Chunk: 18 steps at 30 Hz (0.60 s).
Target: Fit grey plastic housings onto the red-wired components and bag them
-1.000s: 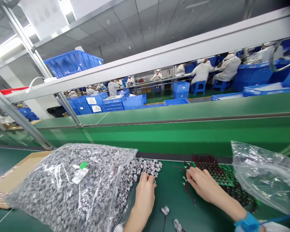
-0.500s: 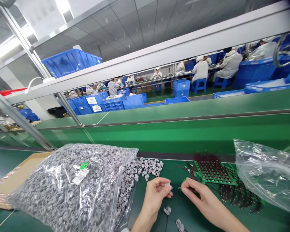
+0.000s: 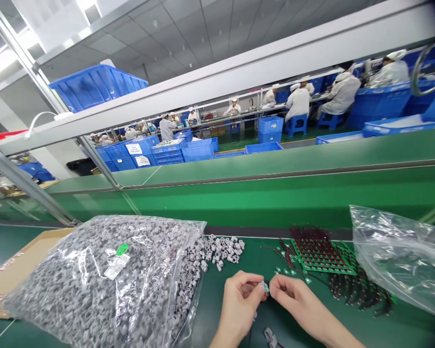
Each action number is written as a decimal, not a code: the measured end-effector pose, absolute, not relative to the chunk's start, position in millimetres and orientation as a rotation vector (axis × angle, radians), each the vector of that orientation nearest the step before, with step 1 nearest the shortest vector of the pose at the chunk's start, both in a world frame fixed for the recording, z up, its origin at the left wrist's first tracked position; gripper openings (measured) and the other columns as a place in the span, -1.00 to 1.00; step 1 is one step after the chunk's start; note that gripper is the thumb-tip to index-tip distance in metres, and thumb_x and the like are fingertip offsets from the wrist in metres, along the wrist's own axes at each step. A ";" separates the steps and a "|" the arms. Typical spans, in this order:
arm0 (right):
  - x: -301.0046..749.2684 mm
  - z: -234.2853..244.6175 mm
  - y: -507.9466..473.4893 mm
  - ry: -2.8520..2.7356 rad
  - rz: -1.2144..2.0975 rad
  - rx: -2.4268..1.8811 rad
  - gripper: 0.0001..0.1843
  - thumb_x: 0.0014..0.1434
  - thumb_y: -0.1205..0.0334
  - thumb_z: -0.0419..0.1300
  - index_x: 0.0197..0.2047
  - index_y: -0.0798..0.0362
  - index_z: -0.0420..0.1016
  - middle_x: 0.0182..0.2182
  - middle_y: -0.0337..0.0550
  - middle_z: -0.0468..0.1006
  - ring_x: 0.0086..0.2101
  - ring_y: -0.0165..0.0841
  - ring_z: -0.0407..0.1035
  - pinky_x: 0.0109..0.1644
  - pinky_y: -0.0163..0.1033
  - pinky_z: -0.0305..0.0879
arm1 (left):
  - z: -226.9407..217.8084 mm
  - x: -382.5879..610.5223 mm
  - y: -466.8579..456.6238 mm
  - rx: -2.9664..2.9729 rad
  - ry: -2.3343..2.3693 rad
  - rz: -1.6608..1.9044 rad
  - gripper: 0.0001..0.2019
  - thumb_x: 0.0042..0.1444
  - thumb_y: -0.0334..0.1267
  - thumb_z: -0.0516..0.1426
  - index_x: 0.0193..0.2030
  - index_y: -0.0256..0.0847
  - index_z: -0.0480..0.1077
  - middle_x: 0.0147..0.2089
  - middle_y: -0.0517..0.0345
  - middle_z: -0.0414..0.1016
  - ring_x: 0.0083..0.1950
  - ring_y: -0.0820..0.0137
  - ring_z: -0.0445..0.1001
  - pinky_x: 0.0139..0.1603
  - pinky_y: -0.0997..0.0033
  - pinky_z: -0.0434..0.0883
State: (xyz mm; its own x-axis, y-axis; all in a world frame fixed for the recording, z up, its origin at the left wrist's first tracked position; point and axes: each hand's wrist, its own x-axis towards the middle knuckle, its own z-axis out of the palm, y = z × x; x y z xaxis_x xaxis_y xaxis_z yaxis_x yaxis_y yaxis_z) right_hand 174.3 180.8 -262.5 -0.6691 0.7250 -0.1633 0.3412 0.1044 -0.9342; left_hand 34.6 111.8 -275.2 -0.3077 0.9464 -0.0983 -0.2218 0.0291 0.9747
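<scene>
Grey plastic piece (image 3: 264,286), the tiny one: where has it got to?
— Right between the two hands, low over the green bench (image 3: 239,333). The left hand (image 3: 239,303) has thumb and forefinger closed on it, the other fingers curled under.
— And the right hand (image 3: 297,302)?
— Its thumb and forefinger are pinched tight against the far side of the same piece. Whether they grip the piece itself or something thin going into it, I cannot tell from here.
— Why is everything crowded so close?
— Reach, I'd say. The big bag of grey pieces (image 3: 105,282) lies at nine o'clock from the hands with its mouth turned towards them, so a loose heap (image 3: 223,249) spills out at eleven o'clock. The green board (image 3: 317,255) with dark red wires sits at one o'clock, and more wired bits (image 3: 362,290) trail off at three. Left hand's stock on the left, right hand's on the right.
— Count them for me.
— Two hands, one piece held. Two plastic bags: the full grey one, and a clear bag (image 3: 402,256) at two o'clock whose contents I can't make out. One green board that I can see. One small grey item (image 3: 270,337) lies at six o'clock, by the bottom edge. The loose heap is far too many to count. One sheet of cardboard (image 3: 7,278) lies under the big bag, out at nine o'clock.
</scene>
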 end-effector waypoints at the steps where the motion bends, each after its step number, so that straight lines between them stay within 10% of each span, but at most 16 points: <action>1: 174.2 -263.4 180.3 -2.049 1.580 -1.049 -0.64 0.06 -0.09 0.00 -0.52 0.04 0.13 -0.54 -0.30 0.13 -0.45 -0.42 0.05 -0.35 -0.33 0.07 | -276.7 34.5 111.1 0.858 1.324 1.466 -0.69 -0.07 -0.14 0.33 -0.27 -0.38 0.56 -0.31 0.05 0.42 -0.33 0.37 0.51 -0.24 0.38 0.50; 18: 177.2 -272.3 151.9 -2.200 1.189 -1.000 -0.79 0.22 0.18 -0.04 -0.44 0.02 0.13 -0.44 -0.24 0.38 -0.41 -0.40 0.27 -0.30 -0.37 0.24 | -274.2 32.1 96.7 1.291 1.610 1.162 -0.77 -0.03 -0.47 0.12 -0.25 -0.31 0.56 -0.34 0.06 0.47 -0.35 0.42 0.45 -0.34 0.53 0.39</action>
